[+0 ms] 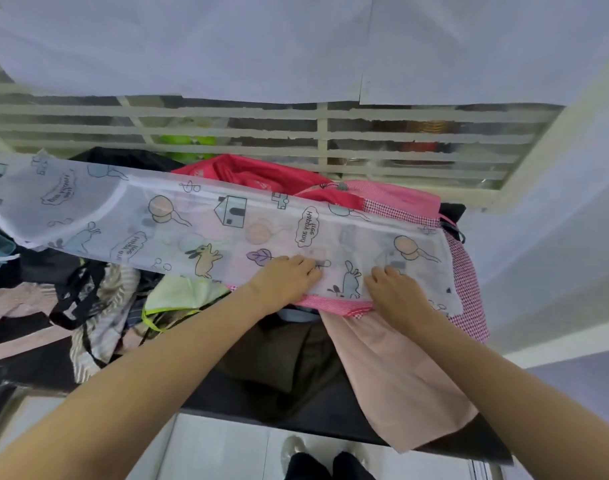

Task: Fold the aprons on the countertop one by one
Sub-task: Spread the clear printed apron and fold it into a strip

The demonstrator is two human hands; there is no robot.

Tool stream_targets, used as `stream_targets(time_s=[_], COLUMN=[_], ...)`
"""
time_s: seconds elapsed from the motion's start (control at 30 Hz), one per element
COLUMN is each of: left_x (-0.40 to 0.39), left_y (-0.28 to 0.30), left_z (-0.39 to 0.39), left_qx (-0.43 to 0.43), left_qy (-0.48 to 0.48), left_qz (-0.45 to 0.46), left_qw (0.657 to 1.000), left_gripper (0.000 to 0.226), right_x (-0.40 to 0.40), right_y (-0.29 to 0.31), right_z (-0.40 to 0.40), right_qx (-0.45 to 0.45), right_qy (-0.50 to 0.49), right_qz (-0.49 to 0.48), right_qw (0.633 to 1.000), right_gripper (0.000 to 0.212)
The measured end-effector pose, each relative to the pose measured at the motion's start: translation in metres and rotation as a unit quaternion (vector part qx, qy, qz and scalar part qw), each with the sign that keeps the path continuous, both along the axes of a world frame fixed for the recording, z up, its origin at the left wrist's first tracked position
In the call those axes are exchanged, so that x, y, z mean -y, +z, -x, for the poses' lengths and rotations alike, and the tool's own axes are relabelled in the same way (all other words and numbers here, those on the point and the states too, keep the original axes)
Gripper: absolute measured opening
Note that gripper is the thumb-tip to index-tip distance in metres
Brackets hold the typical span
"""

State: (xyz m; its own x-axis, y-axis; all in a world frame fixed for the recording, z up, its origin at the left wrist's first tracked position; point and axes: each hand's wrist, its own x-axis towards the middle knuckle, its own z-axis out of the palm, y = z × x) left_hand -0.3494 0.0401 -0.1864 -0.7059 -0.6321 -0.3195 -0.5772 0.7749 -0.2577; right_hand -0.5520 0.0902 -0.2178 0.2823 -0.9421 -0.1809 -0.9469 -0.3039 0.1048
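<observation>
A translucent white apron point(206, 223) printed with rabbits, houses and "Happy and free" lies folded into a long strip across the heap on the dark countertop point(233, 403). My left hand point(285, 282) rests on the strip's near edge, fingers curled against the fabric. My right hand point(396, 289) presses flat on it a little to the right. Under the strip lies a pink checked apron point(465, 285), and a peach apron point(400, 379) hangs over the counter's front edge. More aprons are piled at the left, among them a lime-trimmed one point(178, 296) and a striped one point(102, 327).
A red cloth point(254, 174) is bunched behind the strip, against a barred window point(330, 133) with a white curtain point(296, 46) above. A white wall point(573, 237) stands at the right. Tiled floor and my feet point(327, 462) show below the counter.
</observation>
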Motion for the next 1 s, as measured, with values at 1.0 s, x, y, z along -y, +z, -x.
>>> stream_targets(time_s=[1.0], left_x=[-0.033], left_y=[-0.04], left_z=[0.078], left_qx=[0.035], left_qy=[-0.077], left_qz=[-0.053], left_qw=[0.995], left_gripper=[0.042], right_x=[0.008], right_y=[0.007], right_z=[0.048], right_qx=[0.13], right_qy=[-0.012], right_qz=[-0.318], right_qw=[0.939], right_gripper=[0.028])
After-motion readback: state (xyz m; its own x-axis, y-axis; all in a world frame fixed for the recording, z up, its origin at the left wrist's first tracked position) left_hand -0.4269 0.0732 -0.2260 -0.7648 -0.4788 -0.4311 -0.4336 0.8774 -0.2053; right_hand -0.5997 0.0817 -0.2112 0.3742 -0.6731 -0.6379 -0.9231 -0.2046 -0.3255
